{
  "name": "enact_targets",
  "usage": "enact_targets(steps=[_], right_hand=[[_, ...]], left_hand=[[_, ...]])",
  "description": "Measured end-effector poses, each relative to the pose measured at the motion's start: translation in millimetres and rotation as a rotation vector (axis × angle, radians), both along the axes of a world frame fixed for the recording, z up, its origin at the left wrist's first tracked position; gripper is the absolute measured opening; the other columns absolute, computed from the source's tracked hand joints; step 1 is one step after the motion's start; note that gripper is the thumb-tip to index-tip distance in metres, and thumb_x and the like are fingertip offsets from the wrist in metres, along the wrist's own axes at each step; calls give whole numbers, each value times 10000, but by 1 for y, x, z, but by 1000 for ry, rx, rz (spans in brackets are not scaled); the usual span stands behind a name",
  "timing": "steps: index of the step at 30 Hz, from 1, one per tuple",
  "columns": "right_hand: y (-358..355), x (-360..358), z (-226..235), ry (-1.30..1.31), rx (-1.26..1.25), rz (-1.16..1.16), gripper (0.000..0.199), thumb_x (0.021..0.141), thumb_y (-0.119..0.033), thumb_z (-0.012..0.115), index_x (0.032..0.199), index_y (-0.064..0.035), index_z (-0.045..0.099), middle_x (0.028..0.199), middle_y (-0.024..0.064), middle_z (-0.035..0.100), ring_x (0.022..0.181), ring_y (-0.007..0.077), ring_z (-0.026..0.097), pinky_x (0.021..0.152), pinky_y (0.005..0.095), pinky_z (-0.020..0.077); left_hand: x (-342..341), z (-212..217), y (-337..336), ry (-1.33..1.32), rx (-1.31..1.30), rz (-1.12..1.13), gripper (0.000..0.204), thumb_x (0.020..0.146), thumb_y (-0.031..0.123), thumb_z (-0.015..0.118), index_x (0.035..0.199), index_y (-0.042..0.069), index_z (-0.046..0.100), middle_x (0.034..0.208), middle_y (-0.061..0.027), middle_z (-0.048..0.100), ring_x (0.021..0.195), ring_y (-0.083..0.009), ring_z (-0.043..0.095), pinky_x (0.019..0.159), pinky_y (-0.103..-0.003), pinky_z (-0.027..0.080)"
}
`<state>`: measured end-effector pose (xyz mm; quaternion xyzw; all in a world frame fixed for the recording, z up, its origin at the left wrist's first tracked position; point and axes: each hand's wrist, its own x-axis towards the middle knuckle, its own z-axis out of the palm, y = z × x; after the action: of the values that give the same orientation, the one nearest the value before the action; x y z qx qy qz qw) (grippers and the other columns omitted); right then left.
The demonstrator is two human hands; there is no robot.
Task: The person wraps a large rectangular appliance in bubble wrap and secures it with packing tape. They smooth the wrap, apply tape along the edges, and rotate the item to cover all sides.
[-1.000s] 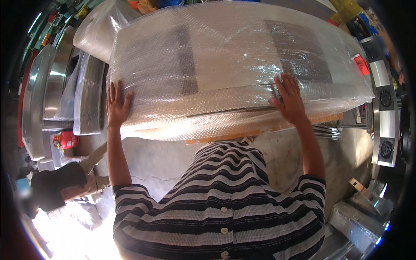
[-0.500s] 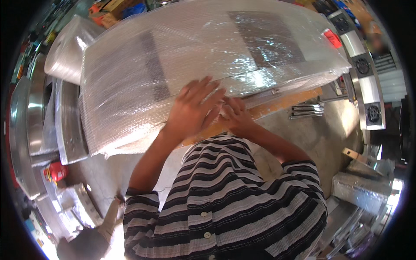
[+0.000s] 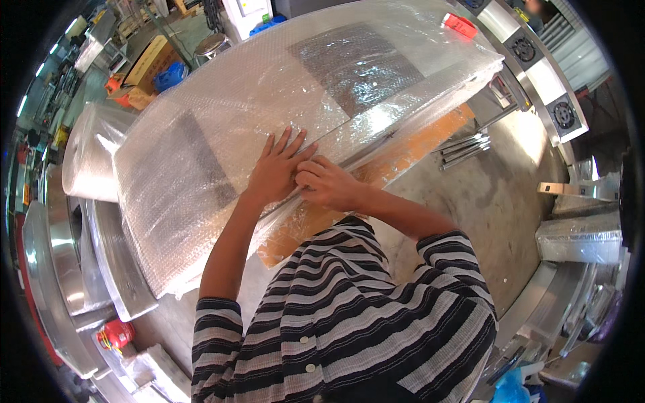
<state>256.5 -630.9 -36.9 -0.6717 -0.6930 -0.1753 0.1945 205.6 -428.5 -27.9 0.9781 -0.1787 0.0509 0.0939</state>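
Observation:
A large, long object wrapped in bubble wrap point(image 3: 262, 101) lies in front of me, with two darker patches showing through. My left hand point(image 3: 274, 173) rests flat on the wrap by its near edge, fingers spread. Touching it on the right is my right hand point(image 3: 330, 185), its fingers curled together at that edge. What those fingers grip, if anything, is hidden. Below the edge runs an orange-brown board point(image 3: 306, 220), partly covered by my arms and shirt. A red label point(image 3: 460, 27) is on the far right end of the wrap.
At the left stand a big roll of bubble wrap point(image 3: 91, 158) and wrapped metal panels point(image 3: 117, 262), with a red cylinder point(image 3: 115, 334) on the floor. To the right lie metal tubes point(image 3: 463, 149), a steel unit with fans point(image 3: 537, 64) and a wrapped box point(image 3: 579, 238).
My view has turned, so the wrapped object sits more slanted. The left hand has come down flat on the wrap. My right hand's fingers have curled closed beside it.

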Motion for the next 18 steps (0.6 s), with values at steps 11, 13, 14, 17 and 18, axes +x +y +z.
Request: enact_targets(steps=[11,13,14,17,18], right_hand=[[-5,4,-3,104,103,-148,349,664,-305,798,854,-78,614,1057,88,562,1137,300,555,965,477,453],[-9,3,-4,106,126,-211,412,651,-343,819,890,-80,612,1085,96,555,1151,310,550,982,498,440],[-10,1,-7,114,136,-242,437,651,-358,828,909,-80,610,1100,101,552,1161,315,546,990,509,433],[-11,-3,-8,172,158,-286,476,664,-397,835,949,-92,606,1157,106,561,1212,336,531,1014,523,415],[-12,0,-7,198,167,-284,482,672,-409,835,959,-97,605,1178,107,567,1233,343,525,1021,524,409]], left_hand=[[0,-1,-5,19,119,7,647,978,388,529,1596,254,388,1698,-92,258,1573,-367,184,1261,-598,129],[2,2,-6,27,107,-9,639,987,402,520,1595,255,390,1697,-100,255,1570,-375,186,1256,-608,127],[1,3,-7,28,92,-10,635,989,402,524,1593,256,393,1697,-102,254,1568,-380,188,1253,-613,127],[0,2,-6,30,45,1,625,984,401,546,1577,252,416,1686,-114,272,1562,-393,197,1247,-620,132],[-1,3,-6,32,32,15,622,981,400,555,1570,249,425,1680,-119,281,1559,-398,201,1246,-621,135]])
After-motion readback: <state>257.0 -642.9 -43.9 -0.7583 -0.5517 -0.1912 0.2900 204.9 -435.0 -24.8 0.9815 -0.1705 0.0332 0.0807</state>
